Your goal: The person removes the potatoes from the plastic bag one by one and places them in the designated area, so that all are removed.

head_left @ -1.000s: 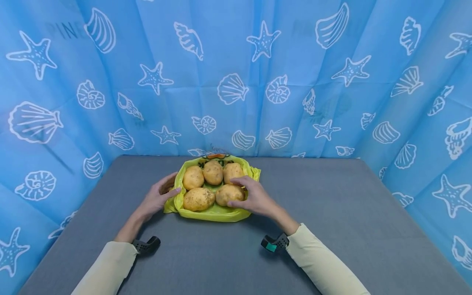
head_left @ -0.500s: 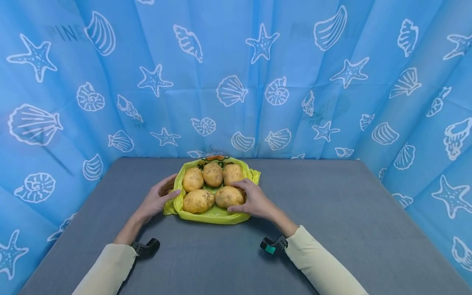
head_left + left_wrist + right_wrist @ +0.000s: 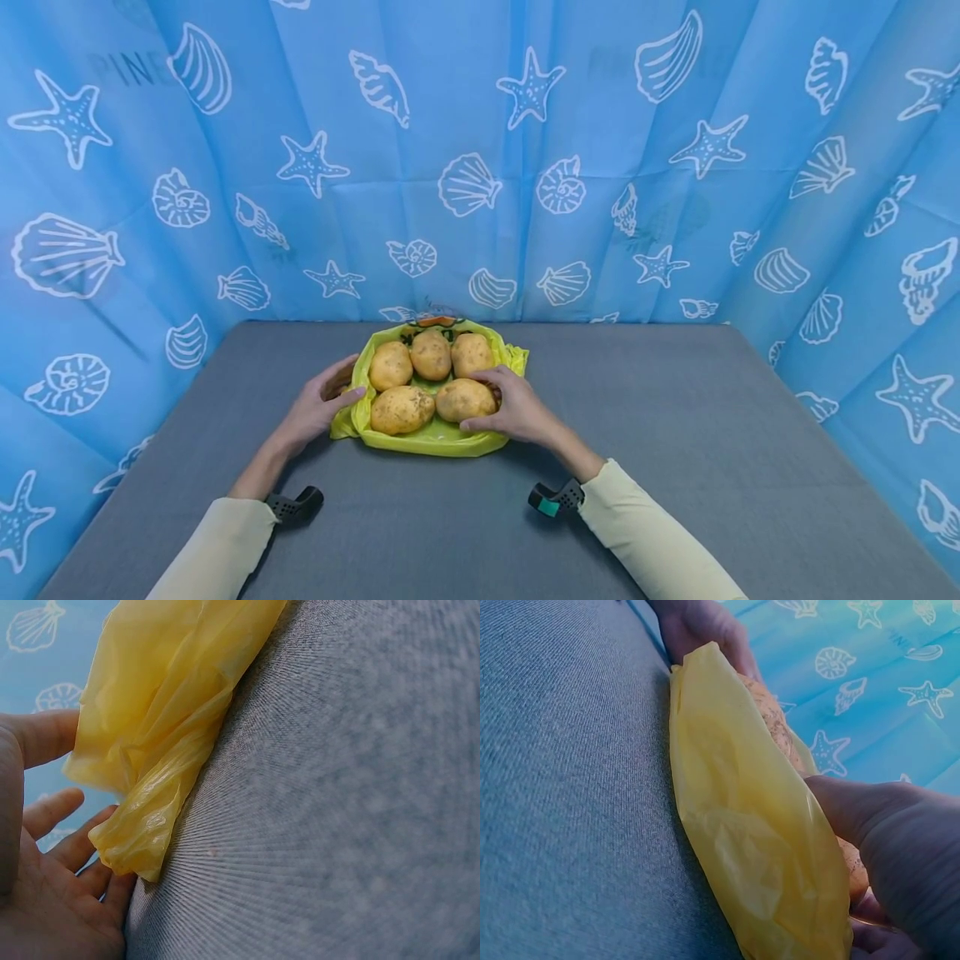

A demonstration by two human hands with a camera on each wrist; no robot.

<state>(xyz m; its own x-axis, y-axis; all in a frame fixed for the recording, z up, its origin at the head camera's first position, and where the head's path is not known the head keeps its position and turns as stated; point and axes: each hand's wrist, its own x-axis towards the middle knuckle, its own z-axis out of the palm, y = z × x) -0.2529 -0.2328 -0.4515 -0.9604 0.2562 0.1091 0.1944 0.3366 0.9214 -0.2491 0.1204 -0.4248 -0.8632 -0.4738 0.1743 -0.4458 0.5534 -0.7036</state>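
A yellow plastic bag [image 3: 450, 448], its rim rolled down, lies open on the table's far half with several potatoes inside. My right hand [image 3: 519, 410] holds the front right potato [image 3: 459, 400] between thumb and fingers; the potato is still within the bag. At the bag's left side is my left hand [image 3: 313, 408], the thumb touching the rim and the fingers loosely extended around the outside. The left wrist view shows those fingers [image 3: 73, 847] beside a twisted bag end [image 3: 142, 832]. Another potato [image 3: 402, 409] lies front left.
Grey cloth covers the table [image 3: 420, 533]. A blue curtain [image 3: 465, 242] with white shells and starfish stands directly behind the bag and along both sides. Three more potatoes [image 3: 431, 356] form the bag's back row. A dark band [image 3: 557, 497] sits on each wrist.
Over the last second, the right hand's fingers have closed in a little around the front right potato. The left hand and the bag look unchanged; the view has shifted slightly.
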